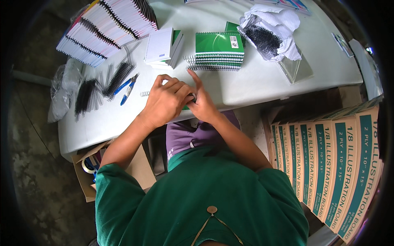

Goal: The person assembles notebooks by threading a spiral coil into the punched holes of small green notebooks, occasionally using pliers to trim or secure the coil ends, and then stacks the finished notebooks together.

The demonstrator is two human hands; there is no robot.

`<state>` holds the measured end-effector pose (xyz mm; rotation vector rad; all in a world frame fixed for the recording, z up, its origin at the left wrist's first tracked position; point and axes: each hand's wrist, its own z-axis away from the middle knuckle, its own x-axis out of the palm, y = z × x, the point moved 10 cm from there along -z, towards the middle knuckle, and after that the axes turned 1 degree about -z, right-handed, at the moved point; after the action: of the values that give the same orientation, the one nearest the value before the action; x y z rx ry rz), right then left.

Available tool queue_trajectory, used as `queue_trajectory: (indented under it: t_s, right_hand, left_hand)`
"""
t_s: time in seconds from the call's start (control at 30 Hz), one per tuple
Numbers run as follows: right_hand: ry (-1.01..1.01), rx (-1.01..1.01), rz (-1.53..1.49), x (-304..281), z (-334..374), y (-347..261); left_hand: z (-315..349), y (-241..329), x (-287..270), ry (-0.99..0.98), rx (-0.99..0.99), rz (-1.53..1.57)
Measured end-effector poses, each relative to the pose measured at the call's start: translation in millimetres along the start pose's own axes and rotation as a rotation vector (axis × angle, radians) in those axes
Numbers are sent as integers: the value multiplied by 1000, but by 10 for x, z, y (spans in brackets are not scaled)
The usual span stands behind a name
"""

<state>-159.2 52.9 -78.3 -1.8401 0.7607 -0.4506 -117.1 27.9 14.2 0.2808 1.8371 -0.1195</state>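
At the table's near edge my left hand (166, 100) and my right hand (203, 103) meet, fingers bent inward. Between them shows a small dark bit (193, 98), too hidden to name. A sliver of green (185, 108) peeks out below the hands. One loose coil end (144, 94) pokes out beside my left hand; whether I hold it is hidden. Just beyond my right hand stands a stack of green spiral notebooks (219, 43), coils sticking out at its left. Next to it are small notebooks (159, 44), the top one showing a lined page.
Blue-handled pliers (128, 90) and dark wire coils (119, 78) lie left. Large spiral notebooks (106, 30) pile up at the back left. White paper (287, 20) holds tangled black coils (262, 40) at the right. Cardboard boxes (336, 164) line my right side; an open carton (141, 168) sits below left.
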Motion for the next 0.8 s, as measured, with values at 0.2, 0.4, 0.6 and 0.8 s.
queue_trajectory:
  t_s: [0.2,0.4,0.6,0.8]
  right_hand:
    - [43,-129,-42,-245,-12,-349]
    - [265,-588,516,-1448,-498,-1365]
    - [241,-166,153,-1785,-417,-107]
    - [566,-108,270,-1626,-384,9]
  left_hand:
    - [-187,70,-356,135,-14,53]
    - [-550,-249,-752,723,-22,-2]
    - [-510,-479,342,651,-218,249]
    - [-468,-992,656,912,-664,641]
